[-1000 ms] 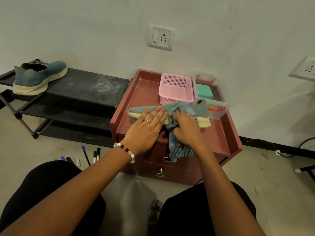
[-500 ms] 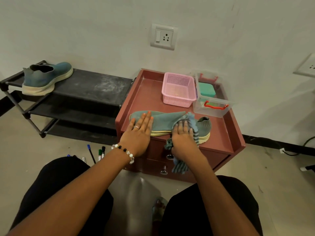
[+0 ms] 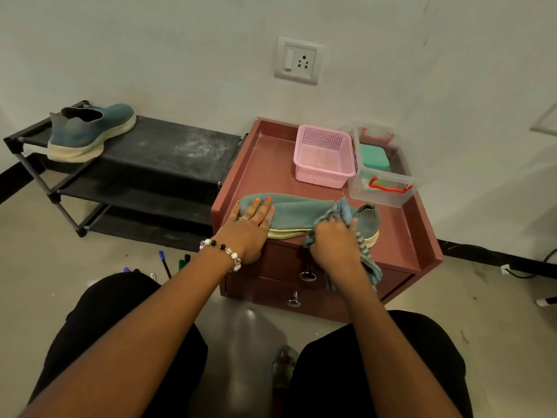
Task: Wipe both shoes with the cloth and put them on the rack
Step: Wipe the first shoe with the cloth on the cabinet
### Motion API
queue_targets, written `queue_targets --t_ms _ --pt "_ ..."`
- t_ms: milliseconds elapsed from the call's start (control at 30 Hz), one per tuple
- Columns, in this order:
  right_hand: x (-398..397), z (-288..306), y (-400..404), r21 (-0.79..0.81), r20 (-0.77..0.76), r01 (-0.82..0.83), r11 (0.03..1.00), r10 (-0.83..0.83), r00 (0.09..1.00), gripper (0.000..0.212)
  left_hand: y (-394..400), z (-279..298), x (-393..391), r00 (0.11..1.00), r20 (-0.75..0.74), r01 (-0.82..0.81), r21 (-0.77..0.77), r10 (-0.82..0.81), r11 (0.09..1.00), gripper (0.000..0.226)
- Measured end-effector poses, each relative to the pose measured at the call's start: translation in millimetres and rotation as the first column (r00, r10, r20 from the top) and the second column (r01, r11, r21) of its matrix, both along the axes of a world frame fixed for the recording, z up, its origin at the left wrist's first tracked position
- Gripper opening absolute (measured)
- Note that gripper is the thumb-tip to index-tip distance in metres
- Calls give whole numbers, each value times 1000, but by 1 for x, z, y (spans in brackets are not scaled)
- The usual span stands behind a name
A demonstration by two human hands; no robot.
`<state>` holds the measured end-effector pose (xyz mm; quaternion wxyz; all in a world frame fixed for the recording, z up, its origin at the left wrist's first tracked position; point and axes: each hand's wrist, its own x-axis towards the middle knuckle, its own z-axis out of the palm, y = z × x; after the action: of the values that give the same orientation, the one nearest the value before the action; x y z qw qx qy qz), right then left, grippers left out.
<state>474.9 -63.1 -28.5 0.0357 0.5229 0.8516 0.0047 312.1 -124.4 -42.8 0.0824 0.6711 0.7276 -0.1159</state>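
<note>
The black rack [image 3: 156, 152] against the wall holds one shoe [image 3: 90, 131] at its left end, its top shelf bare beside it. On the red cabinet [image 3: 265, 164], the second shoe [image 3: 298, 212] lies along the front edge. My left hand [image 3: 250, 227] presses flat on its toe while my right hand [image 3: 334, 242] grips the cloth [image 3: 343, 211], blurred, hiding the shoe's middle.

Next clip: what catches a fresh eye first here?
Two hands work a teal shoe lying on the red cabinet: the left hand presses its toe flat, the right hand rubs a striped cloth near its heel. Its twin shoe sits on the black rack to the left.
</note>
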Motion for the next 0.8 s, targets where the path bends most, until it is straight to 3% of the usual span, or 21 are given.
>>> queue_targets --t_ms 67,200,300,367,467,600,667,800 --pt "-21 1 -12 -15 -21 -90 996 89 996 26 0 1 3 1000 -15 -10 -13 10 1000 84" --pt "-36 5 -24 -135 -202 -326 935 296 933 38 2 1 5 998 -33 -51 -46 49 998 83" --pt "-15 4 -9 -182 -285 -272 945 214 934 57 3 0 5 998 -29 -58 -40 57 998 82" --pt "6 4 6 -194 -217 -83 977 39 975 58 2 -2 6 998 -17 -63 -5 63 998 77" --pt "16 8 8 -89 -74 141 986 -148 986 40 1 -6 7 998 -4 -67 43 67 997 74" --pt "-18 -3 -10 -41 113 25 999 -20 993 37 1 -6 9 998 12 -70 43 69 997 75" --pt "-29 -2 -13 -74 35 -65 995 68 997 38 1 -4 10 997 23 -73 30 72 997 76" --pt "-31 7 -19 -237 -277 -246 940 178 944 42 3 -3 10 996 6 -87 -5 87 996 76"
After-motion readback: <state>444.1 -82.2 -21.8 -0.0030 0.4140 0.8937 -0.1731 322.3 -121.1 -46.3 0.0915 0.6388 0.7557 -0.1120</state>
